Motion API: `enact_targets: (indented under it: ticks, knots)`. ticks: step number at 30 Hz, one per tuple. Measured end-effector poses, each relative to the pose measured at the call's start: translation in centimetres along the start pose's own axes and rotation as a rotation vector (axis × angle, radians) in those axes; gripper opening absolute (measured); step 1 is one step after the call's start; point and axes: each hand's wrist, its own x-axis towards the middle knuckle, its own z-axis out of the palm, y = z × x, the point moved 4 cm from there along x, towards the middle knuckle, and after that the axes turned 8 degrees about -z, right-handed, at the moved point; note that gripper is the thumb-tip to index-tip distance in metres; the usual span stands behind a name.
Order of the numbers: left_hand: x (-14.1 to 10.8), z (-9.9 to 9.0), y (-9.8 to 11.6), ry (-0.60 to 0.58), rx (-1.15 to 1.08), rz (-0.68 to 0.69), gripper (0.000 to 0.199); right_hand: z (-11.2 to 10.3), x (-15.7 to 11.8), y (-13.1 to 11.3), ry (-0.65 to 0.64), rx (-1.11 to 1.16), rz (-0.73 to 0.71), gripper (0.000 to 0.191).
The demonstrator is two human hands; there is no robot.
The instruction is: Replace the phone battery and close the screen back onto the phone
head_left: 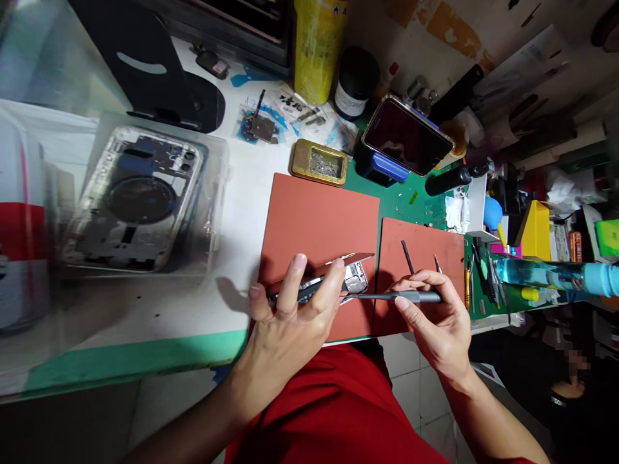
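Note:
An opened phone (356,281) sits on the larger red-brown mat (309,219), its thin screen panel (358,258) tilted up from the body and its inner parts showing. My left hand (294,316) reaches over the phone and grips it, fingers bent across the body and panel; the thumb and palm side are partly hidden. Between thumb and fingers, my right hand (442,316) holds a slim grey screwdriver (411,296) nearly level. Its shaft points left, with the tip at the phone's near edge; exact contact cannot be made out.
Right of the phone, a second mat (420,245) bears a black pointed tool (407,256). Behind are a small tin of screws (319,162) and a propped phone (407,135). A clear case with a phone shell (140,200) stands left, a blue bottle (546,274) lies right.

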Motion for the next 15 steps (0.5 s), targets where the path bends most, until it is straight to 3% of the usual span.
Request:
enact_targets:
  ticks: [15]
  knots:
    - [0.15, -0.02, -0.04, 0.010, 0.024, -0.001, 0.047, -0.13, -0.23, -0.08, 0.007, 0.000, 0.001, 0.031]
